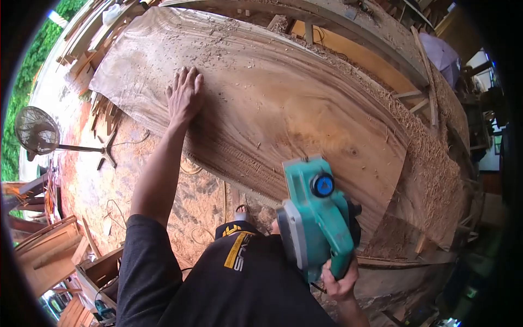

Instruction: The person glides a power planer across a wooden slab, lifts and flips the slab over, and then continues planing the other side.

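Person in a dark T-shirt [234, 289] with yellow and white print, at the near side. Right hand [340, 280], near right: fingers closed round the rear handle of a teal handheld power planer [321, 212] with a round black-and-blue knob and grey side housing. Planer is at the slab's near edge, right of the shirt print, front end overlapping the wood in view; can't tell if its base touches. Near left, an open wooden box [95, 270] and loose boards.

One foot in a sandal [242, 209] on the floor [201, 199], which is littered with pale shavings; a thin cable runs over it on the left. Middle: big wide wooden slab [261, 103], brown, wavy dark grain, lying flat, running from far left to near right. Left hand [186, 97] is open, palm down on the slab's left part, fingers slightly spread, gripping nothing. Shavings scattered on the slab, thickest at its far left; dense heap of curly shavings [430, 174] just beside its right end.

Left, well apart from the slab: round-caged pedestal fan [37, 131] on a splayed metal foot. Far left, stacked planks [103, 38], green foliage [32, 76] behind. Far right, a pale purple bundle [441, 57], material unclear.
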The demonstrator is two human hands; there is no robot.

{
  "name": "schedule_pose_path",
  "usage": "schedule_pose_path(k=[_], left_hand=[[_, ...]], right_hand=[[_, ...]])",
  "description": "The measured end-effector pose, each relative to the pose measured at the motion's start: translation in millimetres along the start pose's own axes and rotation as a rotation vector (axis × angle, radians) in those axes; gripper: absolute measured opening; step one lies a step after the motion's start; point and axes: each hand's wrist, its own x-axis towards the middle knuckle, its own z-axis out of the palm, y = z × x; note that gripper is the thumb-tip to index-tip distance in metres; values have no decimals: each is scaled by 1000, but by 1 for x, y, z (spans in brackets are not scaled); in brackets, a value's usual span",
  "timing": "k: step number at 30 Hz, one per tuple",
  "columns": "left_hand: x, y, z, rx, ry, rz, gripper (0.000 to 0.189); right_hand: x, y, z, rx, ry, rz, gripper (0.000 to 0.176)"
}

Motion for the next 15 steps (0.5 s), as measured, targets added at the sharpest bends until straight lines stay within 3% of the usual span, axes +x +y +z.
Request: schedule_pose_path(k=[4, 9, 11, 12, 13, 15], left_hand=[[3, -5, 5, -31, 36, 7, 58], [-1, -3, 1, 16, 43, 26, 56], [2, -2, 1, 11, 50, 36, 56], [2, -4, 1, 19, 45, 32, 56], [2, -5, 0, 27, 38, 35, 57], [4, -3, 0, 41, 25, 39, 59]], right_hand=[[79, -39, 54, -57, 23, -73, 70], [249, -88, 139, -32, 28, -397, 57], [295, -99, 153, -32, 6, -435, 55], [302, -107, 156, 20, -24, -440, 55], [292, -113, 152, 121, -103, -318, 52], [260, -102, 145, 123, -59, -323, 51]])
